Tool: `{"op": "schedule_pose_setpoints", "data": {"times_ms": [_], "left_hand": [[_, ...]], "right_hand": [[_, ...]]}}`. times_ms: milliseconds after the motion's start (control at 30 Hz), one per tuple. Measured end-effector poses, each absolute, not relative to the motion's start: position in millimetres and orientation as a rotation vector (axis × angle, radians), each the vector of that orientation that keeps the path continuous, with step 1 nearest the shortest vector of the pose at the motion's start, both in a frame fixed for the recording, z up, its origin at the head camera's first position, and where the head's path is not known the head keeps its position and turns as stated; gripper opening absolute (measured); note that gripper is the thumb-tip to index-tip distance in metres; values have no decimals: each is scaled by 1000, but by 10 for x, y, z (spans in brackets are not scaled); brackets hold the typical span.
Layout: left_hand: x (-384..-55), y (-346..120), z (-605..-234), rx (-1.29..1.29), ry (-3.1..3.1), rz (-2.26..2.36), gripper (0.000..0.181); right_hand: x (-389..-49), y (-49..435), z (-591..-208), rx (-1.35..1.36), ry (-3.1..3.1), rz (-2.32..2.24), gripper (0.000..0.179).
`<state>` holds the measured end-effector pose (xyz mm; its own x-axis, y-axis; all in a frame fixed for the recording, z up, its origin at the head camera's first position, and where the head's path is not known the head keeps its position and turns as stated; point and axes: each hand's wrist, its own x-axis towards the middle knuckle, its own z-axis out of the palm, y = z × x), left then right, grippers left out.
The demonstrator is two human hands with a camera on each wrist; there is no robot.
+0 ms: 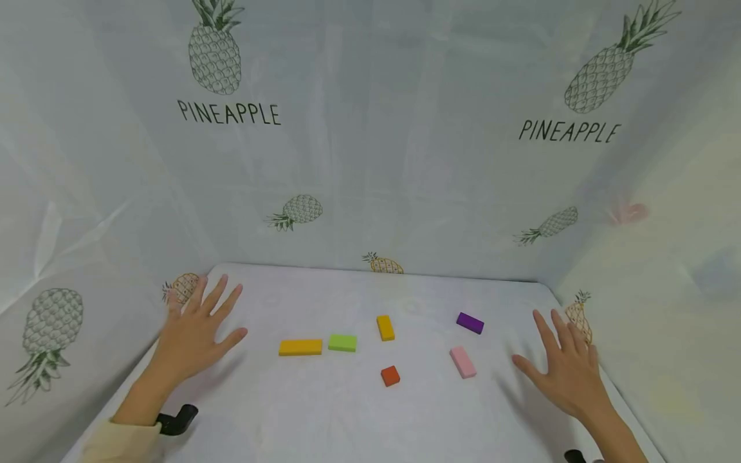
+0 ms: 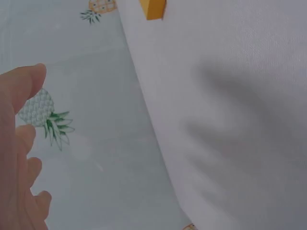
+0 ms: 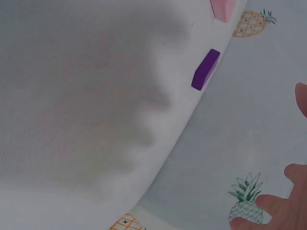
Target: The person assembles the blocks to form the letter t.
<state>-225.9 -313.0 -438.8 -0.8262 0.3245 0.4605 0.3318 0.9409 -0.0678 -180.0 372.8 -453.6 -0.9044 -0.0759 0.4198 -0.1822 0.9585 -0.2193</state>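
My left hand [image 1: 193,337] hovers over the left side of the white table with its fingers spread, holding nothing. On the right side my right hand [image 1: 570,373] is held the same way, also with nothing in it. Between them lie small coloured blocks: a long orange-yellow block [image 1: 300,348] nearest the left hand, a lime green block [image 1: 343,343] beside it, a shorter yellow block [image 1: 385,328] and a red cube [image 1: 390,376] mid-table. A pink block [image 1: 463,362] and a purple block [image 1: 470,323] lie nearest the right hand, apart from it.
A pale curtain [image 1: 405,161] printed with pineapples surrounds the back and both sides of the white table [image 1: 324,411]. Both wrists carry a black camera mount, the left one [image 1: 178,420] showing more fully. Hand shadows fall on the tabletop.
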Motion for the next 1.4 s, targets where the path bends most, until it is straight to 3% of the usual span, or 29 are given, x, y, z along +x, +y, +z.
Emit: {"op": "schedule_pose_setpoints", "data": {"times_ms": [1400], "left_hand": [[-2523, -2160, -4591, -784, -2600, -341, 84]], "right_hand": [[-1937, 3316, -4501, 304, -2754, 672, 96]]}}
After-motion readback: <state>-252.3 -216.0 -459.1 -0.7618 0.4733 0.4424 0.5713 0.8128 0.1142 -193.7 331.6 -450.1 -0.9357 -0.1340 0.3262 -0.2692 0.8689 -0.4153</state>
